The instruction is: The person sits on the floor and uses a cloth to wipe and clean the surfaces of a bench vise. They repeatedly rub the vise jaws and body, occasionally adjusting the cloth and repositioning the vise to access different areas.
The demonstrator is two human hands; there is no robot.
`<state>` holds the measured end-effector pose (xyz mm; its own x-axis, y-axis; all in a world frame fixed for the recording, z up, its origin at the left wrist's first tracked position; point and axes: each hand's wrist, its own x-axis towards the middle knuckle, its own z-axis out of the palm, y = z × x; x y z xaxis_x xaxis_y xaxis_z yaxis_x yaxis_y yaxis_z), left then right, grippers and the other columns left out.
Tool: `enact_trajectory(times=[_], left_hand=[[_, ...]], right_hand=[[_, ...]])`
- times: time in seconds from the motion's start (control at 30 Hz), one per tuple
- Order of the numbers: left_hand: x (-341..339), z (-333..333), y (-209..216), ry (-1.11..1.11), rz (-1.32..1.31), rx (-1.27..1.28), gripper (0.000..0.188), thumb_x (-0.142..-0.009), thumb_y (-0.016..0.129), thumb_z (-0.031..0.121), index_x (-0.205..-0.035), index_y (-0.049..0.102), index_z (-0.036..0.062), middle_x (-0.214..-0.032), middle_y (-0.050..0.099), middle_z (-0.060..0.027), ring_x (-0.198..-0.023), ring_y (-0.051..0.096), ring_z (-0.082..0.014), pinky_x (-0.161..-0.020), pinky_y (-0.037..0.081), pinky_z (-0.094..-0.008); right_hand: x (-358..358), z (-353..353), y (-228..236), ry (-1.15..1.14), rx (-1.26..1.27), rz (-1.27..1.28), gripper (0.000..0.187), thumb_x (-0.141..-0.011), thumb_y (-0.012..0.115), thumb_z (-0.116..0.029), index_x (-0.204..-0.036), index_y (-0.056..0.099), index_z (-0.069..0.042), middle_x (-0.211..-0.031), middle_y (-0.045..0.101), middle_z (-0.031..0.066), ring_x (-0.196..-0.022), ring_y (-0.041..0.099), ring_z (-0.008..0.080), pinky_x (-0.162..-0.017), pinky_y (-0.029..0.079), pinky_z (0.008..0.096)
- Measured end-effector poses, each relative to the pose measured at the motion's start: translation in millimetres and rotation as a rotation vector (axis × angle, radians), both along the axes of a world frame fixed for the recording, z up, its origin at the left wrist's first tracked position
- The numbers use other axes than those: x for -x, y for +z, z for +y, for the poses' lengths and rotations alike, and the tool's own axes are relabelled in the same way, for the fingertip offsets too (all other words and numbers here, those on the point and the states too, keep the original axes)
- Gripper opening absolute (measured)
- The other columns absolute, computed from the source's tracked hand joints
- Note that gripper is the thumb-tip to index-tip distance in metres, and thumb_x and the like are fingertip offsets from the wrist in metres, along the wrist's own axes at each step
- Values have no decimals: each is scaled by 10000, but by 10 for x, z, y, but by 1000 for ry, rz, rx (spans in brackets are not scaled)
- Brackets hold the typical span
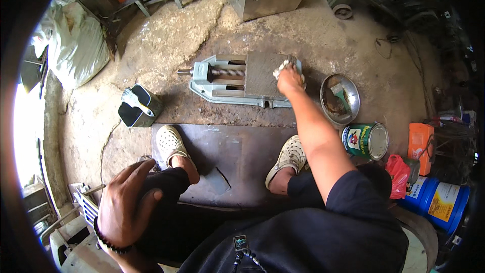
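Observation:
On the ground ahead lies a light blue-green machine vise (pixel 202 89) with a threaded screw (pixel 227 73) and a flat grey plate (pixel 260 78) on its right half. My right hand (pixel 291 82) is closed round a crumpled white rag (pixel 281 70), pressed on the plate's right end. My left hand (pixel 126 205) is at my left knee, fingers stretched out and holding nothing. To the right of the vise, a round metal bowl (pixel 355 98) holds a paintbrush (pixel 339 93). Left of the vise, another brush (pixel 136 102) lies across a dark square container (pixel 151 96).
A green paint can (pixel 378 141), a red plastic bag (pixel 399 174), a blue bucket (pixel 423 197) and an orange box (pixel 420 144) are at my right. A metal chest (pixel 273 4) stands at the back, a white sack (pixel 76 45) at far left. My shoes rest on a dark sheet (pixel 237 146).

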<state>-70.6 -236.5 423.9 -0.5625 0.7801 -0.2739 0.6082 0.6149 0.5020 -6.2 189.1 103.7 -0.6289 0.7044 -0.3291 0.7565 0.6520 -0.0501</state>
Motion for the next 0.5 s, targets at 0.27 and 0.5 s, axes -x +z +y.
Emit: enact_trajectory(times=[0.27, 0.5], left_hand=[[-167, -104, -53, -89, 95, -104, 397, -862, 640, 177, -1177, 607, -62, -1134, 645, -251, -1037, 622, -412, -922, 481, -428], [-200, -147, -158, -86, 102, -164, 369, -889, 652, 178, -1186, 618, -38, -1092, 671, -228, -1022, 659, -341, -888, 511, -389]], right_hand=[[-626, -594, 414, -10, 126, -119, 411, -901, 532, -129, -1297, 573, -26, -1418, 487, 180, -1361, 413, 315, -1190, 203, 421], [-775, 480, 1603, -24, 76, 475, 310, -809, 627, -97, -1113, 685, -116, -994, 700, 191, -865, 690, 324, -741, 542, 400]])
